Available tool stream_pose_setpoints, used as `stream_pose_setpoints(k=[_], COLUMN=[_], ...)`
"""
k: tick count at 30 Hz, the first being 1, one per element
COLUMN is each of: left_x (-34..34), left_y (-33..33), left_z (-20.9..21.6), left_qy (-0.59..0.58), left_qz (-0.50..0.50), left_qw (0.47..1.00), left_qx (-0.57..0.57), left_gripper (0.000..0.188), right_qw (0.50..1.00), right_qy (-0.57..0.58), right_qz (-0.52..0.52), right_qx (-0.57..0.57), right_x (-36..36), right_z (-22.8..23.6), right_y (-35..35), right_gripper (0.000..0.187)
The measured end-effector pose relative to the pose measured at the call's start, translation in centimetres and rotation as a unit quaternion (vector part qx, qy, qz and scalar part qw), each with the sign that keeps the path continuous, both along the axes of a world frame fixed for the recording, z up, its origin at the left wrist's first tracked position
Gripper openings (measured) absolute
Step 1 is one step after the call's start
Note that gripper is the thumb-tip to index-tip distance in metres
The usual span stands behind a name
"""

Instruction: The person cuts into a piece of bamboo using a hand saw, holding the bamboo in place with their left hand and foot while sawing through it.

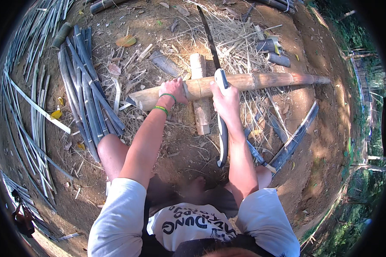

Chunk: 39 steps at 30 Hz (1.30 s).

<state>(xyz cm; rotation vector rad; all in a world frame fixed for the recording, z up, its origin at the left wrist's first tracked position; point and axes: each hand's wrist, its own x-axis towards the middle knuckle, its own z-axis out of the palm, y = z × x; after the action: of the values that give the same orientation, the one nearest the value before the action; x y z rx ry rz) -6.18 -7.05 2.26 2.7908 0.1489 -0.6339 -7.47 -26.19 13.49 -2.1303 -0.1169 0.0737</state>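
A thick tan bamboo pole [240, 82] lies from left to right in front of me, across a short wooden block [202, 118]. My left hand [174, 89] grips the pole from above, near its cut left end, left of the block. Wrapped round the white and black handle of a pruning saw [210, 38] is my right hand [227, 103]. The saw's long dark blade points away from me and crosses the pole just right of the block. Whether its teeth touch the bamboo I cannot tell.
Dark split bamboo strips [85, 85] are heaped at the left, with thinner pale strips [34, 111] beyond. Shavings [231, 38] cover the ground behind the pole. A split bamboo piece [296, 139] and a blue-handled tool [256, 154] lie near my right knee. Short tube pieces [278, 59] lie far right.
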Motion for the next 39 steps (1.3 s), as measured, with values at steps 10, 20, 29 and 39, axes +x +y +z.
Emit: stream_pose_setpoints(k=[10,20,29,39], left_x=[-0.2,2.5,4.1,5.0], left_y=[2.4,1.3,4.6,3.8], left_z=[-3.2,-2.7,-6.5,-5.2], left_qy=[-0.271,-0.133,-0.162,-0.099], left_qz=[0.026,0.003,0.028,0.023], left_qw=[0.962,0.985,0.984,0.994], left_qx=[0.029,0.106,0.069,0.037], left_gripper=[0.117,0.115,0.12,0.122], right_qw=[0.994,0.993,0.981,0.985], right_qy=[0.074,0.068,0.175,0.11], right_qz=[-0.08,-0.019,-0.029,0.035], right_qx=[-0.031,-0.095,-0.079,-0.125], right_x=[-11.6,-10.8,-12.6,-3.5], right_z=[-4.4,-10.8,-7.6,-12.3], right_y=[-7.8,-6.5,-6.2,-2.2], right_gripper=[0.031,0.035,0.038,0.042])
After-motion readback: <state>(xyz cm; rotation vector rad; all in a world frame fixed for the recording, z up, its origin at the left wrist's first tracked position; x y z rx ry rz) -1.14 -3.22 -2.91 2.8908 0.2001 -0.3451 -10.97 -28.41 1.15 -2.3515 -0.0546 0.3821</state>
